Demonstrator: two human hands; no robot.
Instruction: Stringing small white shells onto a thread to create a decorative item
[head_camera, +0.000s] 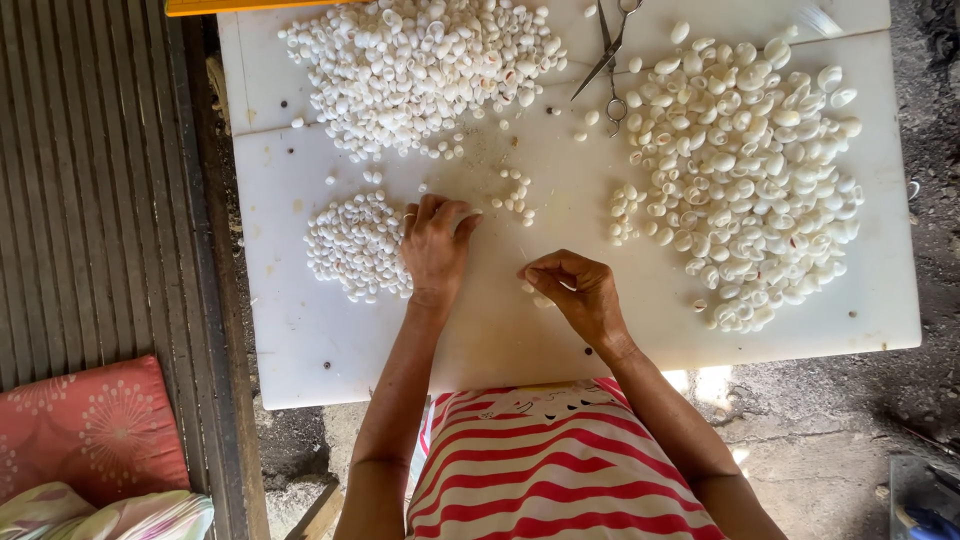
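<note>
Striped red-and-white cloth (545, 470) on the person's lap fills the bottom centre of the frame, and both bare forearms reach up from it onto a white board (500, 330). At the centre, the right hand (575, 292) is curled narrow, thumb and fingertips pinched together over one or two small white shells (538, 297) that lie at the board's lower middle; whether the fingers truly grip one is hard to tell. Just left of it, the left hand (436, 246) rests palm down with fingers bent, a ring on one finger, its side touching a small heap of tiny shells (356, 245) at centre left. A few loose shells (516, 193) lie just above the hands. Further out, a large heap of bigger shells (755, 170) spreads over the right side of the board, and another heap (425, 65) sits at the upper left. A pair of scissors (610, 55) lies at the top centre between those two heaps. A pink patterned cushion (85, 430) shows at the lower left, on a ribbed dark floor (90, 180).
</note>
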